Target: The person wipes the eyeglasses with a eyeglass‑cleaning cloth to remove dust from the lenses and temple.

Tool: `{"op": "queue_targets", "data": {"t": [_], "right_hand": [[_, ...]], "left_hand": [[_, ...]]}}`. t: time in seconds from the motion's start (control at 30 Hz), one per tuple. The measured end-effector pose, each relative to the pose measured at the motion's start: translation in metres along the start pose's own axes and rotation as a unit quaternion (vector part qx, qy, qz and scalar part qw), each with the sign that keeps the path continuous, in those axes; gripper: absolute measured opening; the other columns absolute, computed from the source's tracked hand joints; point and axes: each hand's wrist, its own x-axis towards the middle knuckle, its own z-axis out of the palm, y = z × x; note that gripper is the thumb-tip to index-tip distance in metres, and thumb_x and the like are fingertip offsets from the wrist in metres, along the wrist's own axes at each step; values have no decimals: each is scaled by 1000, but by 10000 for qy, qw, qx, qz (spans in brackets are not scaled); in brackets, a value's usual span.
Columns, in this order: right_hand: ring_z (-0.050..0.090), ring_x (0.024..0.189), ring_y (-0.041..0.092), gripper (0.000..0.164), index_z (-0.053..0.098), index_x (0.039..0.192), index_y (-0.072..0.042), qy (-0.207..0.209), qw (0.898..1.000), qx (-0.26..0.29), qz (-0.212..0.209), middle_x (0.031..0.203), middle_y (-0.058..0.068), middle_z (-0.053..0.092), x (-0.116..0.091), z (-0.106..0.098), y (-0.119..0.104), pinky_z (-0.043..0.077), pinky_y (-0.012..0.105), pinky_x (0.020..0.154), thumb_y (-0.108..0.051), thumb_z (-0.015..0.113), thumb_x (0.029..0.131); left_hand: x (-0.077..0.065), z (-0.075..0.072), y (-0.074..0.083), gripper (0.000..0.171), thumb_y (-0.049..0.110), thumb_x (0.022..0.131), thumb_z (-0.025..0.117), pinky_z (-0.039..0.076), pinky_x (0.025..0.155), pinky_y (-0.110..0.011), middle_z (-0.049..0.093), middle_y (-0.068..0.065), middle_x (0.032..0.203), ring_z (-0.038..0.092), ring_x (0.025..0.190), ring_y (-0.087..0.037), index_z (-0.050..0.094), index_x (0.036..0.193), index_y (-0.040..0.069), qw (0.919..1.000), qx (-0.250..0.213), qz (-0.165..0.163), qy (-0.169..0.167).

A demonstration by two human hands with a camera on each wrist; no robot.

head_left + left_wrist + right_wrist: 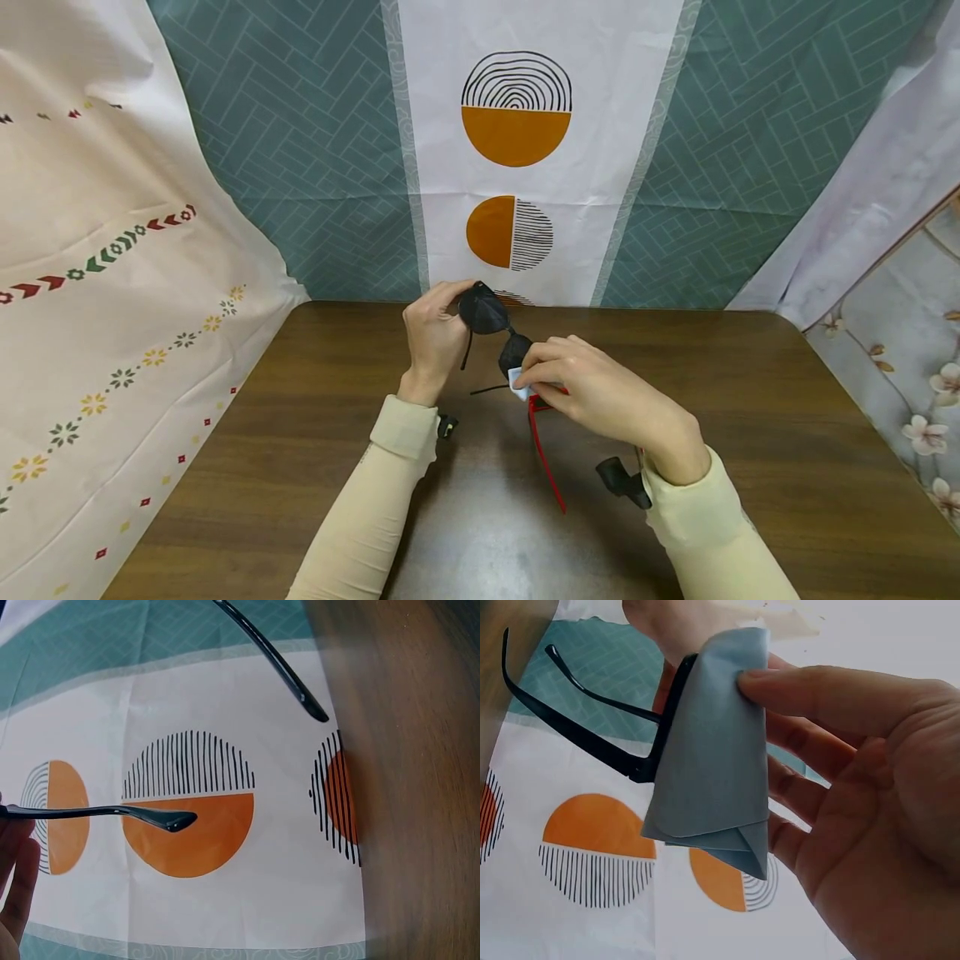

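Note:
My left hand (435,337) grips a pair of black sunglasses (483,311) by one end of the frame, held up above the table. A folded light blue cloth (712,750) is pinched between the thumb and fingers of my right hand (600,387). In the head view the cloth lies against the lens nearer that hand. The right wrist view shows it covering much of the frame front, hiding the lenses there. Both temples of the sunglasses stick out unfolded; one temple (142,814) crosses the left wrist view, where only a few left fingers appear at the edge.
Below my right hand, red-framed glasses (547,461) lie on the brown wooden table (300,483), partly hidden by that hand. A patterned cloth backdrop (517,133) hangs behind the table's far edge. A black wrist device (624,482) sits at the right cuff.

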Motion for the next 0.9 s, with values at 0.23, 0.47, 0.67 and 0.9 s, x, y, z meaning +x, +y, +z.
{"op": "queue_targets", "data": {"t": [0.23, 0.47, 0.67, 0.9], "right_hand": [[61, 93, 9, 17, 81, 101, -13, -112, 9999, -67, -74, 100, -9, 67, -2, -4, 3, 44, 30, 83, 0, 80, 89], [61, 96, 10, 15, 80, 101, -15, -302, 9994, -138, -13, 101, -9, 67, -4, -9, 6, 47, 33, 87, -4, 80, 91], [59, 94, 11, 21, 81, 103, -15, -288, 9994, -52, 179, 103, -10, 67, -10, -17, 11, 50, 35, 87, 0, 80, 89], [60, 89, 6, 28, 81, 108, -13, 126, 9979, 352, 538, 102, -12, 67, -21, -27, 22, 53, 29, 80, 7, 76, 89]], "left_hand": [[2, 0, -1, 11, 5, 89, 81, 61, 70, -41, 77, -12, 88, 74, 74, -26, 81, 99, 0, 10000, -35, -41, 44], [6, -2, -1, 11, 4, 88, 81, 61, 69, -42, 77, -13, 87, 73, 73, -27, 81, 98, -1, 9998, -66, -68, 180], [7, -3, -1, 11, 6, 89, 82, 61, 66, -40, 77, -13, 87, 74, 73, -27, 81, 98, 0, 9997, -67, -124, 207], [4, -4, -2, 12, 7, 89, 82, 61, 68, -40, 78, -12, 90, 74, 75, -26, 81, 98, 0, 9988, 32, -331, 356]]}}
